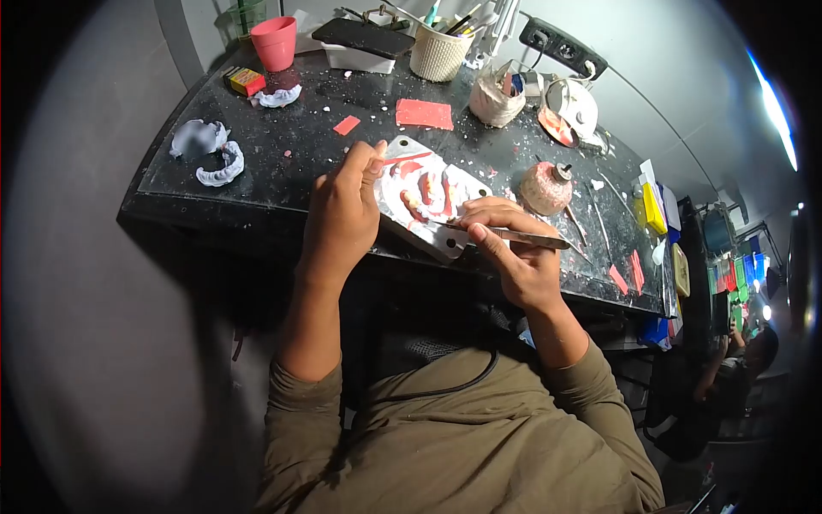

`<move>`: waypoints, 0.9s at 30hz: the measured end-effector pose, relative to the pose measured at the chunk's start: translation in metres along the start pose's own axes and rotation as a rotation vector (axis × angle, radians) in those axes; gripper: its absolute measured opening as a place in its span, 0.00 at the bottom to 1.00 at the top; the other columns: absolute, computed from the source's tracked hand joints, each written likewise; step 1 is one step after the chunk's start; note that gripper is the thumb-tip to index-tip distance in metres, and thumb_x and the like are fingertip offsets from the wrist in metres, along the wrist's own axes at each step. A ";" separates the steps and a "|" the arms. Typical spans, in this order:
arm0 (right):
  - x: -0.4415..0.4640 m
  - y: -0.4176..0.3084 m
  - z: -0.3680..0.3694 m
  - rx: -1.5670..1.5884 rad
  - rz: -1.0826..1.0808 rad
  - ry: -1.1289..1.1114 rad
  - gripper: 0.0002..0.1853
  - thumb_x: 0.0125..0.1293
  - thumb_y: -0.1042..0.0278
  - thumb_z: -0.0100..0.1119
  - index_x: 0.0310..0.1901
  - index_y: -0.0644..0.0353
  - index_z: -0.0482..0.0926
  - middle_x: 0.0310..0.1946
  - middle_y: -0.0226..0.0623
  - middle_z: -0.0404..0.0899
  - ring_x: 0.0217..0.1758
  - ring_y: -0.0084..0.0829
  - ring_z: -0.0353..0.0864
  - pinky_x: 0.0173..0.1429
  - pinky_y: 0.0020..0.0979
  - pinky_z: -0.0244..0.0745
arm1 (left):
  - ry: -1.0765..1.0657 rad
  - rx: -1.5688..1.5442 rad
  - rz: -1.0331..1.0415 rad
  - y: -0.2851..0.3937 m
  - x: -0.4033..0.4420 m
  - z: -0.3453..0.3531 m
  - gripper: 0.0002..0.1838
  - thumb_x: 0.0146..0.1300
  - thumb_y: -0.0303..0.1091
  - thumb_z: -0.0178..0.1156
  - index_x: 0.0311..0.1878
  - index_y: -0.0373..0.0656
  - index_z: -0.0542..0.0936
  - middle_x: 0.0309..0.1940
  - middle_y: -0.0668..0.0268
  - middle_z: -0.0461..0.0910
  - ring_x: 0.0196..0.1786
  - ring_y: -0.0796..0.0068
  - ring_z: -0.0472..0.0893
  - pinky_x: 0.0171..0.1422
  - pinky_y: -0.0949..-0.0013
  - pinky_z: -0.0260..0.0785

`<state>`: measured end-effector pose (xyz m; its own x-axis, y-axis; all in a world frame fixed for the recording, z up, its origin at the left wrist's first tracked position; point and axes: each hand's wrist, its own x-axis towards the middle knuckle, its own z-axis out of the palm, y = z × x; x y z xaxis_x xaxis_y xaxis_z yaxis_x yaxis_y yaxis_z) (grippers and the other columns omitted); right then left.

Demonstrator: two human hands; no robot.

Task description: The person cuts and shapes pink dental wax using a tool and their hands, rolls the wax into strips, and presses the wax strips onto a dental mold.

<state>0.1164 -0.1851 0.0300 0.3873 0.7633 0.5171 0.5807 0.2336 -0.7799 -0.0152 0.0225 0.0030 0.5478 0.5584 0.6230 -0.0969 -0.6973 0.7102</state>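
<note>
A metal denture flask half [441,248] lies at the table's front edge, tilted toward me. White plaster [462,184] fills it, with dentures of pink wax and teeth [431,190] set in it. My left hand [347,193] is at the flask's left side, fingers pinched at one end of a thin pink wax strip [407,158] that reaches over the plaster. My right hand [518,257] grips a metal wax knife [535,240] like a pen. Its thin end points left at the nearest denture; exact contact is too small to tell.
Pink wax sheet [424,114] and plaster pieces [221,164] lie behind and left. A round burner-like jar [546,188] stands right of the flask, near slim tools [602,218]. At the back are a pink cup [274,44], phone [364,37] and tool pot [441,53]. Another person [741,368] sits far right.
</note>
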 end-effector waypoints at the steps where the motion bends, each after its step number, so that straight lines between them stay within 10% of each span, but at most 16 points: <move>1: 0.000 -0.001 0.000 -0.031 -0.012 -0.005 0.05 0.71 0.74 0.71 0.43 0.67 0.91 0.45 0.43 0.92 0.56 0.38 0.88 0.65 0.39 0.79 | 0.004 0.017 0.000 0.002 -0.001 0.000 0.08 0.83 0.31 0.54 0.47 0.36 0.76 0.43 0.43 0.86 0.50 0.37 0.84 0.44 0.45 0.79; 27: -0.006 -0.006 0.019 -0.258 -0.021 0.094 0.07 0.70 0.69 0.71 0.42 0.64 0.91 0.59 0.50 0.86 0.68 0.46 0.79 0.76 0.44 0.67 | 0.005 0.098 -0.066 0.004 -0.006 0.005 0.11 0.85 0.33 0.52 0.47 0.35 0.76 0.53 0.45 0.87 0.56 0.38 0.84 0.50 0.48 0.80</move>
<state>0.0970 -0.1796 0.0246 0.4312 0.6980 0.5717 0.7479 0.0779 -0.6592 -0.0151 0.0143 0.0007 0.5460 0.6066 0.5778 0.0210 -0.6994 0.7144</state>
